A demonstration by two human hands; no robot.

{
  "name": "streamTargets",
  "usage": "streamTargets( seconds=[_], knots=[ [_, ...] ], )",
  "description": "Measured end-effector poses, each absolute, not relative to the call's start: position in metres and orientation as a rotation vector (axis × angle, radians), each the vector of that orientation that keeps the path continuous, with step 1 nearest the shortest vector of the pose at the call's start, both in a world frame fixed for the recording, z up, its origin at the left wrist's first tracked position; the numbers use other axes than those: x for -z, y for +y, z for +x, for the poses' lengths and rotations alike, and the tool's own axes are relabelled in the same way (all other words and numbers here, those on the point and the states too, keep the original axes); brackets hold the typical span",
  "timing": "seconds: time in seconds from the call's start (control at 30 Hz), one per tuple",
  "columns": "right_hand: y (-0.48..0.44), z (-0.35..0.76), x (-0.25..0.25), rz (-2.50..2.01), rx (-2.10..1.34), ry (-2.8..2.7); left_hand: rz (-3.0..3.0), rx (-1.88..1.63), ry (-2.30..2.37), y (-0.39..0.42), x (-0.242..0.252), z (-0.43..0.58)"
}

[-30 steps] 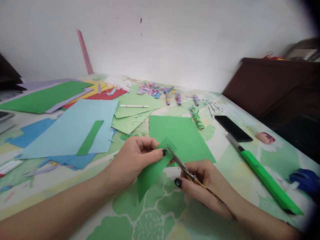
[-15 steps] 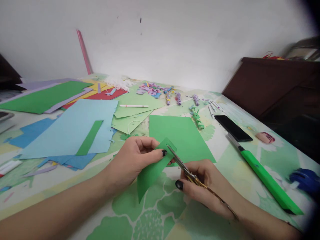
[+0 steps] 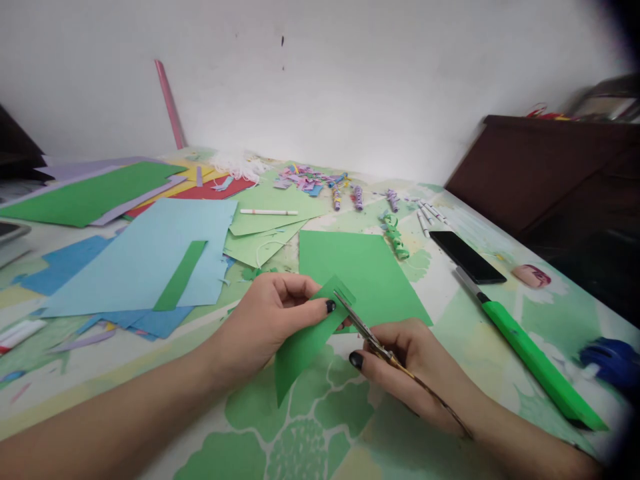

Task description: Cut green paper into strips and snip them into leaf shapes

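1. Fingers (image 3: 294,285) of the left hand (image 3: 267,319) pinch a green paper piece (image 3: 303,353) near its upper end, the dark-nailed thumb pressed on top.
2. The right hand (image 3: 420,367) is curled around gold-handled scissors (image 3: 379,348), whose blades meet the upper end of the paper, close to the left thumb, and look nearly together.
3. The green paper piece tilts between the hands, over the table (image 3: 400,440), its lower corner pointing toward the wearer.
4. Just beyond the hands, a larger green sheet (image 3: 360,267) lies flat, partly hidden behind them.
5. To the left, a light blue sheet (image 3: 125,260) carries a narrow green strip (image 3: 180,277); darker blue scraps (image 3: 163,323) show at its near edge.
6. To the right, a green-handled cutter (image 3: 535,360) lies slantwise, near a black phone (image 3: 467,257).
7. Farther back sit a curly green paper (image 3: 395,237), small purple rolls (image 3: 358,198) and a white marker (image 3: 269,212) on pale green sheets (image 3: 265,230).
8. Outermost, a pink stick (image 3: 169,103) leans against the white wall (image 3: 380,93).
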State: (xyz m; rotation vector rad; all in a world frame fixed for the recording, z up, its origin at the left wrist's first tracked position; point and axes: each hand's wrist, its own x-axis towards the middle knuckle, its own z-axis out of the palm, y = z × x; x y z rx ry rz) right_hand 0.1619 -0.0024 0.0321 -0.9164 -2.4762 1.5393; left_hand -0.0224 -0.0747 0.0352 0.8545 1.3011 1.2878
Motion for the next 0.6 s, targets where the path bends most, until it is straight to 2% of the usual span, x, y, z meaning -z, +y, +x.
streamTargets(
  seconds=[0.6],
  knots=[
    [-0.0040, 0.1577, -0.0347, -1.060, -1.436, -2.492, 0.844, -1.283, 1.283, -0.0744, -0.0330, -0.0229]
  ],
)
